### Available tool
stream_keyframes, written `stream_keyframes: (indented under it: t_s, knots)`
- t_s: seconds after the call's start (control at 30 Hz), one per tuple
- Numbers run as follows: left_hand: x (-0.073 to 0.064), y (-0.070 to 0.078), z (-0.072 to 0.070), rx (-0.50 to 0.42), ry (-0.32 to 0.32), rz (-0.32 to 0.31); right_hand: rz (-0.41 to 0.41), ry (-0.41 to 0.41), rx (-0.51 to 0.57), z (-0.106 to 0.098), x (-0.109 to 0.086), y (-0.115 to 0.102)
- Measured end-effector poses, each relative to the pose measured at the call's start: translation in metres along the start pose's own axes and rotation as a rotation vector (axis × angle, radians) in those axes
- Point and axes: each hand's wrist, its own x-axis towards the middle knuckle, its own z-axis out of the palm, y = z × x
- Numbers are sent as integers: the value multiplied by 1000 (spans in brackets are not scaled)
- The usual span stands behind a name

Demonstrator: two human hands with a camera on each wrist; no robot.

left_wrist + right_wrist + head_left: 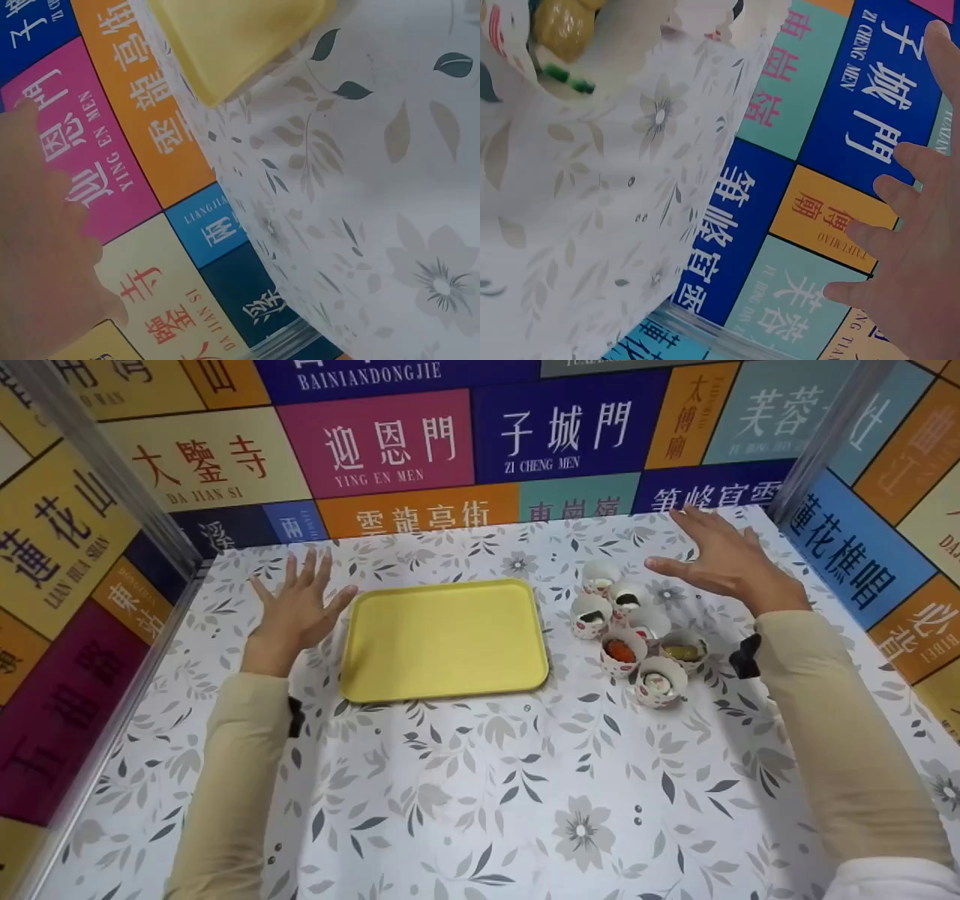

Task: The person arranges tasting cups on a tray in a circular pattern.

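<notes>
My left hand (pixel 294 611) is held with spread fingers just left of a yellow tray (pixel 446 641), holding nothing. To the right, my right hand (pixel 724 556) hovers with its fingers apart and nothing in it, beyond a cluster of several small patterned paper cups. One cup (pixel 622 652) has an orange-red filling, another cup (pixel 683 649) a yellowish-green one. The nearest cup (pixel 661 682) holds something pale, and two more show dark contents. In the right wrist view, glossy yellow-brown food (pixel 564 30) with green bits sits in a cup at the upper left.
A white tablecloth (pixel 450 810) with grey leaves and flowers covers the table. Colourful panels with Chinese lettering (pixel 382 442) stand along the back and both sides, with clear corner posts (pixel 124 465) at left and right. Both wrists wear dark straps.
</notes>
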Motion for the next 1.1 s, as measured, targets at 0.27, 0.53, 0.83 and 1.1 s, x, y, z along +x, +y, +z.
stream_keyframes:
  t_s: [0.27, 0.53, 0.83, 1.1]
  knots:
    - [-20, -11, 13, -40, -12, 13, -46, -4, 104, 15, -10, 7]
    - [-35, -14, 29, -133, -27, 5, -43, -75, 270, 27, -30, 26]
    - [-43, -10, 42, -313, -57, -5, -96, -165, 381, 40, -49, 52]
    - [-49, -12, 52, -492, -53, -31, -110, -266, 444, 58, -52, 62]
